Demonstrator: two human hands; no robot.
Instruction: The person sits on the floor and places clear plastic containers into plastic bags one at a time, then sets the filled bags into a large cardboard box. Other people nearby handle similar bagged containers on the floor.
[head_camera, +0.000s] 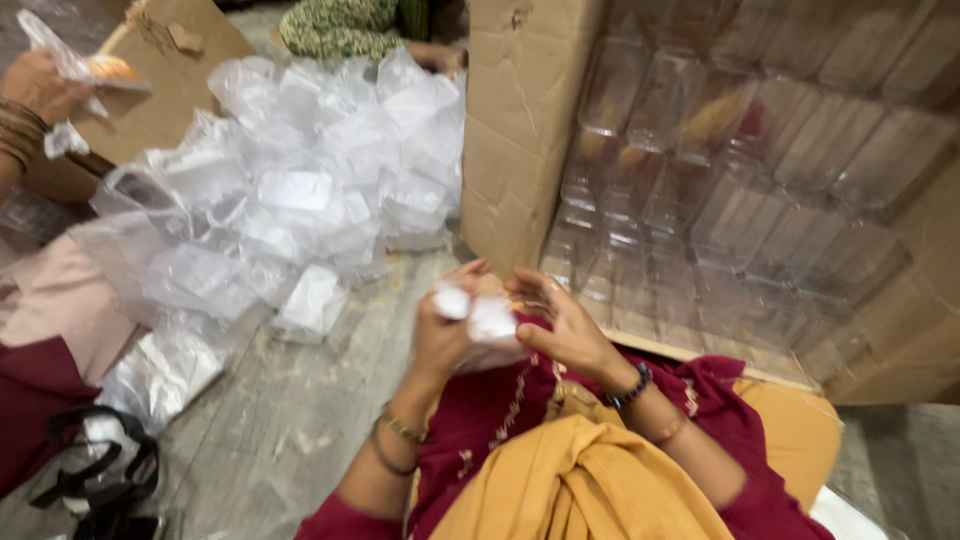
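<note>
Left hand (440, 335) and right hand (560, 325): fingers pinched one small plastic bag (490, 325) between them, seemingly working it open; bag heap (300, 180) left of cardboard box (510, 130)

Your left hand (443, 335) and right hand (560, 325) hide most of the crumpled white plastic piece (490, 322) between them, and motion blurs it. The clear plastic boxes (720, 200) stacked in the open cardboard carton (510, 130) smear together, cut off at the right edge.
</note>
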